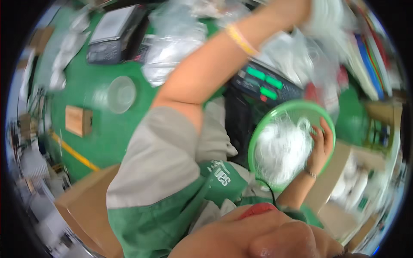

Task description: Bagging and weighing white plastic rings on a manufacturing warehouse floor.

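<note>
A green round basket (257, 139) stands close in front of me, filled with a loose heap of thin white strands (282, 150), perhaps cords or bands. My right hand (320, 148) reaches over the basket's right side and rests at the edge of the heap. Its fingers are apart and slightly bent, with nothing plainly held. My left arm stretches across to the far right, a yellow band on its forearm. My left hand (297, 13) is blurred and partly out of the picture beside a whitish plastic bag (329, 21); its fingers are hidden.
A dark scale with green displays (266, 84) sits just beyond the basket. Clear plastic bags (172, 51) and another scale (114, 32) lie farther left. A translucent bowl (121, 94), a wooden block (78, 121) and cardboard boxes (86, 206) are around me.
</note>
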`<control>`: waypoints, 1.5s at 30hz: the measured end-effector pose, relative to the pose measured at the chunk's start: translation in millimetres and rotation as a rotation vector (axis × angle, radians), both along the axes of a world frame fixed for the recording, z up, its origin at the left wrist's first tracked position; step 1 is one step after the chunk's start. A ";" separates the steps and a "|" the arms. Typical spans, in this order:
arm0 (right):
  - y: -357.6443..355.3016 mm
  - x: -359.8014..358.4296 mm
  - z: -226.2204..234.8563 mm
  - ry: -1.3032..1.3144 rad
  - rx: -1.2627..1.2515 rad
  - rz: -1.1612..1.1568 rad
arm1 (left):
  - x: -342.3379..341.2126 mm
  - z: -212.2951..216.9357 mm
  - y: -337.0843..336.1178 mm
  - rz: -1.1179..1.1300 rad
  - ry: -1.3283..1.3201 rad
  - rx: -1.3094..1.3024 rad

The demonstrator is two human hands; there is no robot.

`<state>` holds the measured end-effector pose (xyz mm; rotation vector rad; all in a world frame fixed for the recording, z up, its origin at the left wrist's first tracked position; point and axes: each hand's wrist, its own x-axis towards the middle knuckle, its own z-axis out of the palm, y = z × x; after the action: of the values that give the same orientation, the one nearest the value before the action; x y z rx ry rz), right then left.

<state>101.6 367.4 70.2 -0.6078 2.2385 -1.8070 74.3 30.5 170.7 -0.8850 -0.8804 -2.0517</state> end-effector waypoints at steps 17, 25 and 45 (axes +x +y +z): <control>32.8 26.8 -18.8 0.020 -0.018 0.023 | 43.8 14.9 73.8 0.427 -0.305 -0.611; 20.7 20.2 -16.0 0.029 -0.035 0.040 | 46.2 8.2 50.7 0.239 -0.444 -0.424; 278.1 34.2 8.6 0.209 0.348 -0.646 | 88.8 -80.7 -68.7 0.884 -0.897 -0.598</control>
<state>135.8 645.5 78.8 0.0096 3.0525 -1.5567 163.0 -38.2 90.1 0.2710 -1.9810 -1.3143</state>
